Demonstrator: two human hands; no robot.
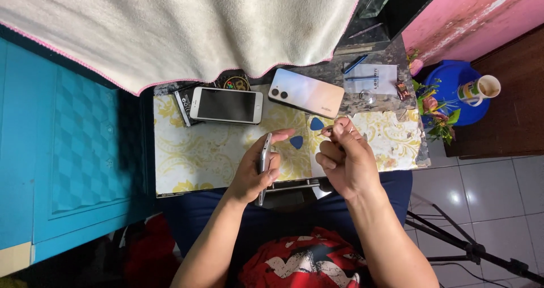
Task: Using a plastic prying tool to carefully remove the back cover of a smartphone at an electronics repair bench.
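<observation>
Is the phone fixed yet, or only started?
Only started, it seems. Two phones lie aside, and blue picks lie out. The left hand holds a phone on edge; the right hand pinches something tiny. The phone doesn't look opened yet.

Bare patterned mat (192,157) lies open at left; two phones (226,105) and hanging cloth (170,27) block beyond.

Bright, even overhead light, colours saturated. Soft short shadows under both hands (306,163) on the patterned mat (192,152). Mild glare on floor tiles (481,186) and pale phone back (306,92). Slight wide-angle bending at edges. Mostly sharp; lower edge darker, fingertips a little soft.
</observation>
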